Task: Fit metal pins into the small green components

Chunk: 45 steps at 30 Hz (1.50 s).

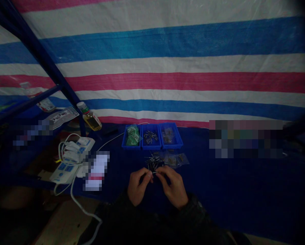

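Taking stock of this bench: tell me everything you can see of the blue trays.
Three shallow, open blue plastic trays stand side by side, touching, on the dark blue cloth. The left holds green packets, the middle loose slim metal pins, the right small bags whose contents are too dim to tell.

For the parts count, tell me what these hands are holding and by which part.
A small metal pin, pinched by fingers of the left hand and right hand; which part of the pin is too small to tell.

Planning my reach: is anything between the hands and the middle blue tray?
Yes: a loose pile of small metal pins lies on the blue cloth between that tray and the left hand and right hand.
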Motion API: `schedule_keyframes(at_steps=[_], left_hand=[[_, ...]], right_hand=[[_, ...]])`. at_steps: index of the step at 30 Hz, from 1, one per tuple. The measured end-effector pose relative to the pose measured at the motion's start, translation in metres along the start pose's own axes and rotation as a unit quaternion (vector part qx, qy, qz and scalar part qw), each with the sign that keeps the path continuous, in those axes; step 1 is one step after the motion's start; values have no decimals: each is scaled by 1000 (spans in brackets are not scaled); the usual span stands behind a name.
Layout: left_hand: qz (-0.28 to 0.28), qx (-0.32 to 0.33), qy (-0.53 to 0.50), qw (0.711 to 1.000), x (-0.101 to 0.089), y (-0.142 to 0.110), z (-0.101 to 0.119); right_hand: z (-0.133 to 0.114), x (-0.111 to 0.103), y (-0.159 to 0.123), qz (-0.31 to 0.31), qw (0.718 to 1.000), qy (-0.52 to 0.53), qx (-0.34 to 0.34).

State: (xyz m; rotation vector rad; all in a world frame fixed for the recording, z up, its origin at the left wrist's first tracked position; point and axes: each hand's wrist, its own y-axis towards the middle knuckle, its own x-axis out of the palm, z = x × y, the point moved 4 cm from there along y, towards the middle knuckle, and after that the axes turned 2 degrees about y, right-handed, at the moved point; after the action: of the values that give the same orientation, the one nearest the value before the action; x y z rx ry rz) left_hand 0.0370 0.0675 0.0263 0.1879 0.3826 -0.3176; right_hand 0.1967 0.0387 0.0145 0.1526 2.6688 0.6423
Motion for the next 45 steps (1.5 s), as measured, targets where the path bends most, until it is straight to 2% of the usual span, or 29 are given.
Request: schedule_keyframes(at_steps=[8,15,24,37,45], left_hand=[[5,-3,-1,1000,1,0,-2],[7,-4,2,1000,0,0,-1],[19,-11,-6,1000,-1,0,-2],[-28,6,11,1000,2,0,3],[-31,9,12,999,2,0,5]], right_hand=[[-4,-2,3,-12,1000,18,11],[-4,-1,2,-6,1000,28,-2],[-2,-4,4,16,1000,8,20],[-6,-1,3,-3,999,46,-19],[-4,1,2,-29,999,43,-3]])
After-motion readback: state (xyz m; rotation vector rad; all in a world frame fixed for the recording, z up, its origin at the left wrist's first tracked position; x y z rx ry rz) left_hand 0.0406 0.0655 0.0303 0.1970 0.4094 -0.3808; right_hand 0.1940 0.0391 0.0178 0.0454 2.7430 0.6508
